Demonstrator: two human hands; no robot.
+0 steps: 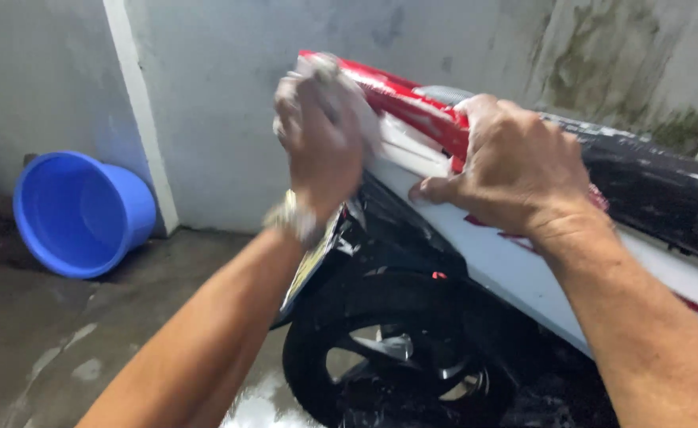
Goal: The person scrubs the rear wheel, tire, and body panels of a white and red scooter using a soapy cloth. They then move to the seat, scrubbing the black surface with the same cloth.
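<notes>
Scooter tail (412,107) stands by the wall, suds already on its red-white panels. My left hand (321,139) has its fingers closed round a soapy cloth (365,111); my right hand (515,162) lies flat, fingers spread, on the panel. Wheel (396,364) looks unscrubbed.

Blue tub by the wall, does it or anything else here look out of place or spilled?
The blue tub lies tipped on its side against the wall, its mouth facing out, with nothing seen inside. The floor is wet and patchy. The wall behind the scooter has dark, greenish stains.
</notes>
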